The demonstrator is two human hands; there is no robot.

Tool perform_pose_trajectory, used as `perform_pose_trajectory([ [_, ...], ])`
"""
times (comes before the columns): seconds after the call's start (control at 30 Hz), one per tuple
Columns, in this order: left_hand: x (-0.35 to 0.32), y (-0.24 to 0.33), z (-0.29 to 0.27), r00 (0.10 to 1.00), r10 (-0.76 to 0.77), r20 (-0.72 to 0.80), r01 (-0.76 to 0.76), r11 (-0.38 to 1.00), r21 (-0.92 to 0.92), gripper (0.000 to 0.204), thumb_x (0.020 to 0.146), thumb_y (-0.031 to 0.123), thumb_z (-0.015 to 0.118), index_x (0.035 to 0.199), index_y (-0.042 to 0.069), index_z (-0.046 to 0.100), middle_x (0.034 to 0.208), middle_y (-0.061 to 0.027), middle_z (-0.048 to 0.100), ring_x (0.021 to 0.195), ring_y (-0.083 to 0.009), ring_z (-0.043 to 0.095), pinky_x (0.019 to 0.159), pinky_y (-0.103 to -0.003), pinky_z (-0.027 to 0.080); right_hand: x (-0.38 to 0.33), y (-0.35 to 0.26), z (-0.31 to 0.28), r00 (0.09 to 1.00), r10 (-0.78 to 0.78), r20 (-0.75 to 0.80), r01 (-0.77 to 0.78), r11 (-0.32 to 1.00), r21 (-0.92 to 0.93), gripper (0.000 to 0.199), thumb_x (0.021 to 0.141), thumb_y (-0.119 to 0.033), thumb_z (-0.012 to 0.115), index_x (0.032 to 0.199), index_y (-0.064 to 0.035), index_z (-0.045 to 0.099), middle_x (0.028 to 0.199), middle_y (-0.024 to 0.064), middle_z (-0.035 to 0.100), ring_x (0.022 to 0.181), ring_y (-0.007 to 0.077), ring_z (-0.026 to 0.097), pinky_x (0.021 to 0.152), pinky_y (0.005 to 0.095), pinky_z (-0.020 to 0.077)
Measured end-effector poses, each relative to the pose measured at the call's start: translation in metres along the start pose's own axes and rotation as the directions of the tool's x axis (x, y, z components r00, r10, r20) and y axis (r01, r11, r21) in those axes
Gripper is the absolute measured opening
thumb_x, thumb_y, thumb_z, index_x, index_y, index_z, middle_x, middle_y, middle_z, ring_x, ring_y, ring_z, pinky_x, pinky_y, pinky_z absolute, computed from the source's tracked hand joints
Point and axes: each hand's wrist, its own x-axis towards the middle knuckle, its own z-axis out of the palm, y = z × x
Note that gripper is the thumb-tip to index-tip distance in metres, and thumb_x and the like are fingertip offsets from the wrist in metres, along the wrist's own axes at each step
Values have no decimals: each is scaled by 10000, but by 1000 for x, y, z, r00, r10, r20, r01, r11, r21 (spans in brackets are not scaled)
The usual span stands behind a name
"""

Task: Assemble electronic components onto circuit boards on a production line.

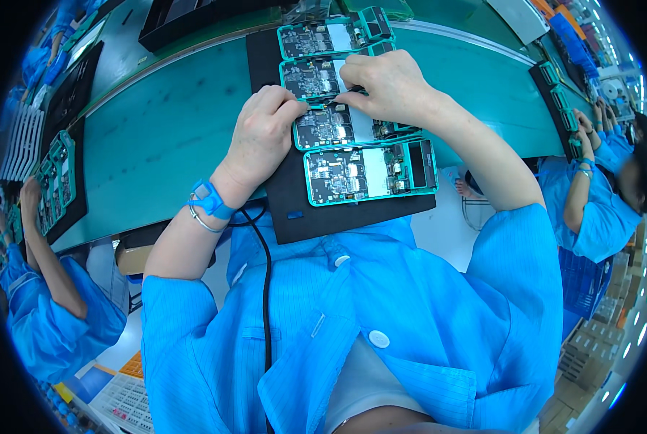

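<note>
Several teal-framed handheld devices with open backs and exposed circuit boards lie in a column on a black mat (pixel 367 217). My left hand (pixel 258 134) is closed, its thumb and forefinger pressed together at the left upper edge of the third device from the far end (pixel 323 129). On the other side, my right hand (pixel 388 83) bends its fingers and thumb over the seam between that device and the second one (pixel 305 78). A small dark part shows by the fingertips, too small to name. The nearest device (pixel 331 177) is untouched, its white panel and dark rectangle visible.
The mat rests on a green work table (pixel 171 116). A black tray (pixel 186 22) stands at the far side. A black cord (pixel 268 289) runs from my blue wristband (pixel 208 197) down my front. Co-workers in blue handle similar devices at left (pixel 56 181) and right (pixel 559 101).
</note>
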Motion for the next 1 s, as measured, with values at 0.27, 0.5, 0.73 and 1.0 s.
perform_pose_trajectory([
  [0.27,0,1,1,1000,-17,-1,17,1000,-7,183,735,-77,670,882,32,687,867,-90,595,847,-274,621,728,-387,515,1,-2,1,1000,-14,-13,14,998,-55,247,864,-336,730,882,-96,675,867,35,655,724,244,682,607,383,529],
  [0.5,1,1,2,1000,-10,9,10,1000,4,180,730,-58,682,886,32,688,878,-88,595,855,-272,619,733,-383,513,2,-2,-6,996,23,81,-20,999,-30,219,855,-324,730,886,-109,710,867,22,685,756,231,710,658,377,566],
  [0.73,8,-5,-2,992,80,99,-83,996,25,173,708,-10,714,868,37,667,873,-93,565,840,-275,596,740,-379,494,1,-4,-7,997,19,81,-17,999,-31,210,845,-309,732,867,-102,711,853,28,683,752,231,708,652,379,562],
  [1.0,0,-6,-1,994,72,80,-65,994,-87,189,716,-46,705,885,35,681,869,-100,576,826,-284,606,716,-390,500,-8,0,-1,989,-71,-130,69,997,-19,275,851,-318,747,791,-88,609,783,44,598,660,258,639,551,385,475],
])
